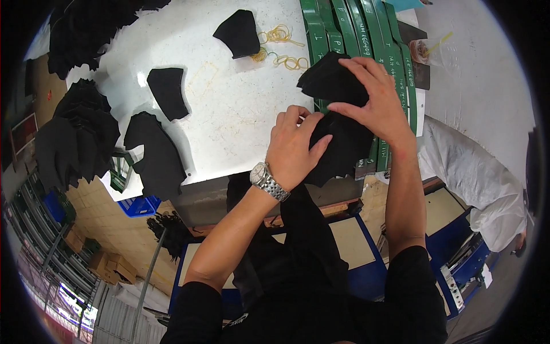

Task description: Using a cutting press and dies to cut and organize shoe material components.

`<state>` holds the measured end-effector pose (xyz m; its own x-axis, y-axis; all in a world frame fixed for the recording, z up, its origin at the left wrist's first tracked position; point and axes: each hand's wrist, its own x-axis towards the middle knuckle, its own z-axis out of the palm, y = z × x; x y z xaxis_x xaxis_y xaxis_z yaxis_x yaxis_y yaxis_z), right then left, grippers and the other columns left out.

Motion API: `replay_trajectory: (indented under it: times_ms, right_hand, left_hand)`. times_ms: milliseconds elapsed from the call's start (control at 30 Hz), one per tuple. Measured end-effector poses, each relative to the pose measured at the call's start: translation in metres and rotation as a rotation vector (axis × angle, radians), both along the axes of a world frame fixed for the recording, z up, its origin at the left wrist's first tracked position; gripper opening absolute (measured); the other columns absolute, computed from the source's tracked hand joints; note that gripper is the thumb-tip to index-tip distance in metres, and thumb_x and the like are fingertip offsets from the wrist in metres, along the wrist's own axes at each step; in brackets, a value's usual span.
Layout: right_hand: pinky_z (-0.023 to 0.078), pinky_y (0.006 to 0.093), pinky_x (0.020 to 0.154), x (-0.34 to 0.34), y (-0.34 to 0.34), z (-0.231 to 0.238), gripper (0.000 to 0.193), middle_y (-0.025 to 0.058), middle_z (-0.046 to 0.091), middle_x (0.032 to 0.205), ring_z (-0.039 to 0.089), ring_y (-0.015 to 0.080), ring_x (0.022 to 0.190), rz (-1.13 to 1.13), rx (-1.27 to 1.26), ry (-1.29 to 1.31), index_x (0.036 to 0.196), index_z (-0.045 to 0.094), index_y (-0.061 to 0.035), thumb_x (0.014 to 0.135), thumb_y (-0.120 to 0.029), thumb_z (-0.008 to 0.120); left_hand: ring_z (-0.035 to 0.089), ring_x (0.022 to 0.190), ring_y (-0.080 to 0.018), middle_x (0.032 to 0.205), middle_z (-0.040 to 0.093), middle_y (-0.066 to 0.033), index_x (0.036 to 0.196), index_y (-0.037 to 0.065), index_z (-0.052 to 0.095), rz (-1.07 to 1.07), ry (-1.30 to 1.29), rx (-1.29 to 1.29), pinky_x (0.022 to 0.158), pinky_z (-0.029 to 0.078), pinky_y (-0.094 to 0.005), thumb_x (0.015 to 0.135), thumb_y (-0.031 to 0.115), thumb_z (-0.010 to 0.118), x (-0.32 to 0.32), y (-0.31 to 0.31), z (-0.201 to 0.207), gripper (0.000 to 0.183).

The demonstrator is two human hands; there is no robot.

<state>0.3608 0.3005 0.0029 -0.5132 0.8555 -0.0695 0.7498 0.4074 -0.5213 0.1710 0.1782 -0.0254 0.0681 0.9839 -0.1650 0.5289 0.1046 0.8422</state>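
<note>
At the right of the table, my right hand (381, 97) spans a small stack of black fabric pieces (332, 80), fingers over the far edge and thumb at the near edge. Just nearer lies another stack of black fabric pieces (344, 146), on green metal bars and the table's edge. My left hand (292, 146), with a metal watch on its wrist, rests on that nearer stack's left side. Its fingers are bent and its thumb stands apart, lying on the fabric. The undersides of both stacks are hidden.
On the white table (229, 132) lie single black pieces (169, 92) and yellow elastic loops (281, 34). Larger black piles (80, 132) hang at the left edge. Green metal bars (321, 28) and a plastic cup (421, 50) are at right; a blue basket (139, 206) stands below left.
</note>
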Motion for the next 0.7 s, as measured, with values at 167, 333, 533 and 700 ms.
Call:
replay_trajectory:
  times_ms: [167, 333, 533, 700]
  right_hand:
    - [0.053, 0.0406, 0.082, 0.01, -0.006, 0.003, 0.065, 0.0168, 0.066, 0.106, 0.065, 0.0319, 0.095, -0.392, -0.105, -0.114, 0.127, 0.064, 0.0012, 0.08, -0.038, 0.086]
    - [0.052, 0.0389, 0.079, 0.014, -0.003, -0.009, 0.059, 0.016, 0.066, 0.096, 0.065, 0.0299, 0.087, -0.477, -0.337, -0.112, 0.118, 0.067, 0.0029, 0.079, -0.037, 0.087]
    - [0.051, 0.0323, 0.075, 0.008, -0.005, -0.001, 0.04, 0.0135, 0.065, 0.089, 0.063, 0.0173, 0.082, -0.371, -0.257, 0.011, 0.105, 0.067, 0.003, 0.084, -0.027, 0.084]
    - [0.052, 0.0292, 0.088, -0.021, -0.042, 0.059, 0.037, 0.012, 0.07, 0.111, 0.065, 0.0131, 0.098, -0.461, -0.505, 0.391, 0.121, 0.06, 0.0047, 0.091, -0.01, 0.076]
  left_hand:
    - [0.056, 0.104, -0.0315, 0.112, 0.059, -0.011, 0.121, 0.004, 0.07, -0.008, 0.111, 0.051, 0.088, 0.048, -0.0428, 0.085, 0.025, 0.081, 0.01, 0.01, 0.002, 0.044]
    - [0.054, 0.105, -0.0306, 0.113, 0.057, -0.0104, 0.122, 0.005, 0.07, -0.036, 0.203, 0.005, 0.082, 0.046, -0.0446, 0.084, 0.033, 0.08, 0.024, 0.016, 0.007, 0.049]
    - [0.053, 0.107, -0.0319, 0.117, 0.056, -0.0112, 0.126, 0.001, 0.067, -0.008, 0.192, -0.058, 0.084, 0.045, -0.0465, 0.083, 0.039, 0.08, 0.031, 0.017, 0.009, 0.058]
    - [0.053, 0.127, -0.0392, 0.138, 0.056, -0.02, 0.131, -0.003, 0.063, 0.064, -0.019, -0.024, 0.11, 0.035, -0.0567, 0.081, 0.057, 0.079, 0.014, -0.003, 0.019, 0.079]
